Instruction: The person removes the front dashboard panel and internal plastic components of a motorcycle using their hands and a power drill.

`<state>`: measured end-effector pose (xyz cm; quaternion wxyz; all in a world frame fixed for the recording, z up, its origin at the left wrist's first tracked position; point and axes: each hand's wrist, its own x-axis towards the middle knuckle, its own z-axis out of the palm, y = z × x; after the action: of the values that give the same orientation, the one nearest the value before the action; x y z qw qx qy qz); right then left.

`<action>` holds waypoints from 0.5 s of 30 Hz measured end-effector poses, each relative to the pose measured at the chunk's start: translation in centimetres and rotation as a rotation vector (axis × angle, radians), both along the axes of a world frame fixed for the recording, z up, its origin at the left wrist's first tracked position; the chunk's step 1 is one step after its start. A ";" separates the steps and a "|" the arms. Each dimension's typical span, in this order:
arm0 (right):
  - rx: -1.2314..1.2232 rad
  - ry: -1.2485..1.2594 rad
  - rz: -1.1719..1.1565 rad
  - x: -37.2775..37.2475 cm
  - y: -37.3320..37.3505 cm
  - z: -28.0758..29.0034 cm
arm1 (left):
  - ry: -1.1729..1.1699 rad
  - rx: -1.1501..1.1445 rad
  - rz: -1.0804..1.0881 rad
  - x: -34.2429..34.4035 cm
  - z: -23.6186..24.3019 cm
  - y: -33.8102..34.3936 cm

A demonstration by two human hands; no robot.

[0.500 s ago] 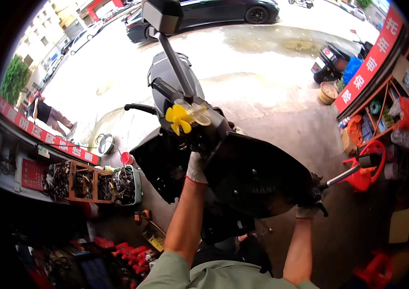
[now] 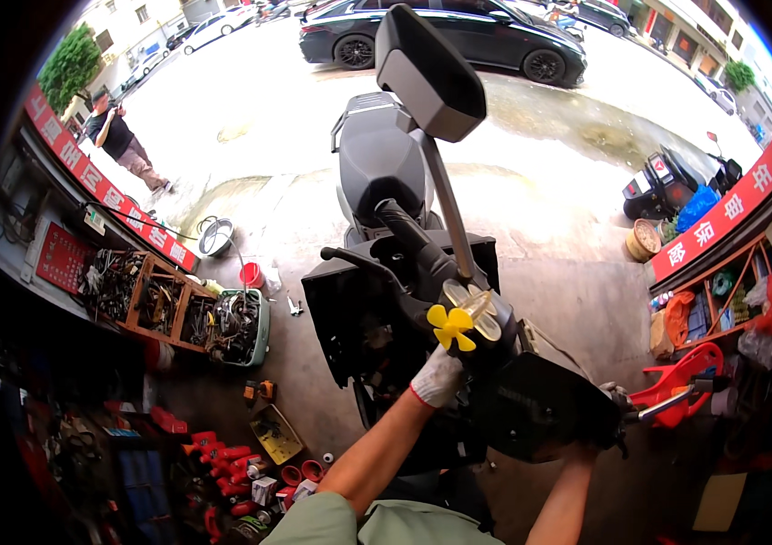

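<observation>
Partly opened motor scooter, handlebar section at centre and right of centre, with its grey seat (image 2: 377, 150) above and to the left of the bar. The left hand (image 2: 439, 378), in a white glove with a red cuff, lies just below a yellow four-bladed propeller ornament (image 2: 451, 328), its back toward the viewer; the fingers pass out of sight against the dark bodywork, so neither their opening nor any grip can be determined. The right forearm (image 2: 562, 500) rises from the lower right to the lower edge of a black panel (image 2: 542, 411); the right hand is hidden there, and its opening and hold cannot be told. A paler, translucent ornament (image 2: 484, 313) sits just beside the yellow one. From the handlebar a black grip (image 2: 408, 232) and lever (image 2: 358, 263) extend to the upper left, and a large mirror (image 2: 436, 77) stands at upper centre. Left of frame: parts rack (image 2: 139, 318), green tub (image 2: 265, 336) and red bucket (image 2: 251, 274). Lower left: yellow tray (image 2: 277, 436) beside red bottles (image 2: 227, 459). Right: red chair (image 2: 663, 393). Top: dark car (image 2: 458, 41).
</observation>
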<state>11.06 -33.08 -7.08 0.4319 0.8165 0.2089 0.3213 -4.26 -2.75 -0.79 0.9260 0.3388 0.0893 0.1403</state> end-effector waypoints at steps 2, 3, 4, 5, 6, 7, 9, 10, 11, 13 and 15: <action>-0.052 -0.023 0.022 -0.4 0.6 0.1 | -0.075 -0.139 0.083 0.1 -0.9 -1.1; -0.133 -0.068 -0.004 -0.5 0.8 0.1 | -0.115 -0.211 0.114 0.1 -1.7 -1.6; -0.249 -0.137 -0.045 -0.5 1.0 0.1 | -0.149 -0.264 0.104 0.0 -2.5 -1.7; -0.433 -0.260 -0.125 -0.6 1.0 0.6 | -0.193 -0.330 0.069 0.1 -3.6 -1.7; -0.755 -0.470 -0.253 -0.7 1.1 0.7 | -0.224 -0.384 0.054 0.2 -2.8 -1.6; -1.092 -0.685 -0.374 -0.6 1.3 0.9 | -0.440 -0.718 0.004 0.2 -1.9 -2.2; -1.479 -0.873 -0.527 -0.3 1.4 1.6 | -0.444 -0.717 0.109 -0.2 -1.1 -2.1; -1.588 -0.908 -0.572 -0.2 1.7 1.9 | -0.357 -0.719 0.197 -0.3 -0.8 -1.9; -1.661 -0.924 -0.617 -0.2 1.9 2.3 | -0.274 -0.592 0.215 -0.7 -0.4 -1.8; -1.736 -0.910 -0.664 -0.3 1.7 2.8 | -0.228 -0.502 0.286 -1.0 0.6 -2.3; -1.768 -0.871 -0.691 -0.9 1.8 3.1 | -0.207 -0.384 0.304 -1.5 2.7 -2.8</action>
<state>10.16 -31.26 -3.98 0.9818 0.0382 -0.0492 0.1793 -5.75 -5.55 1.89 0.9458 0.1235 0.0692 0.2921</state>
